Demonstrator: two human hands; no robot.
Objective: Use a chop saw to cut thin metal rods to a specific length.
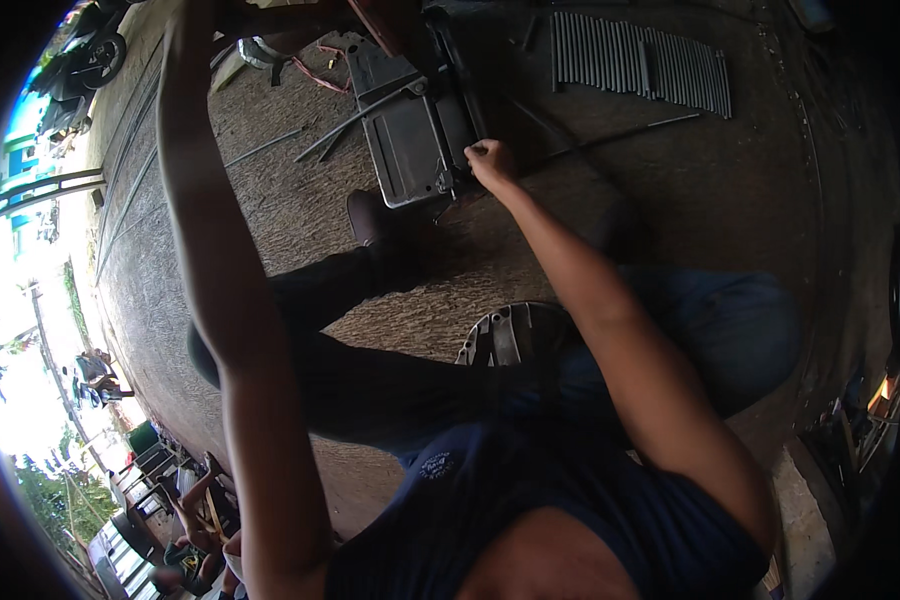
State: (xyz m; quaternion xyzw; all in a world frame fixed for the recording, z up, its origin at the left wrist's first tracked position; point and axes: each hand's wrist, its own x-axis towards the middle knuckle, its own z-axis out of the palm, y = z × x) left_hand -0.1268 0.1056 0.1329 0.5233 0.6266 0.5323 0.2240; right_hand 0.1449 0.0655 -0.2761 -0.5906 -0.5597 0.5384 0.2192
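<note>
In front of me on the floor stands a metal machine that looks like a cut-off saw, with a grey base plate (402, 150) and a clamp screw (438, 140) along it. My right hand (490, 165) is closed beside the right edge of this base, by a long dark bar (457, 85). What its fingers hold is too small to make out. My left arm (205, 190) stretches up past the left of the machine, and its hand lies beyond the upper edge of the picture. A dark red part (375, 25) of the machine shows at the top.
Several grey metal rods (640, 65) lie in a row at the far right. Loose thin bars (330, 140) lie left of the machine. My shoe (363, 215) is close to its base. A stool (505, 335) shows under my legs. Another person (195, 550) is at lower left; a motorcycle (85, 70) stands far left.
</note>
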